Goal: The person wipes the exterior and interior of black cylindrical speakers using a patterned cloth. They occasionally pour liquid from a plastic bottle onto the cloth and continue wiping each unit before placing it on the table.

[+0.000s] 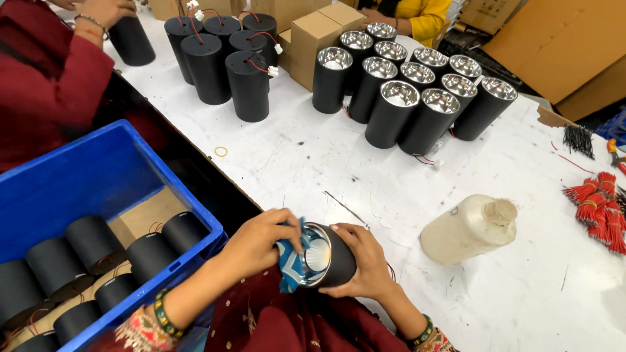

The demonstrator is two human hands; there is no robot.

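My right hand [366, 261] grips a black cylindrical lamp housing [334, 257] from the right, its shiny reflector opening turned toward me. Against that reflector's rim my left hand [264, 240] presses a blue patterned cloth [291, 264]. Both hands are at the near edge of the white table [326, 163], over my dark red clothing.
A blue crate [98, 176] at left holds several black housings lying down. Upright housings stand in two groups at the back, beside cardboard boxes [319, 36]. A cream plastic bottle [471, 228] lies at right, near red wire bundles [600, 205]. Other people sit at far left and top.
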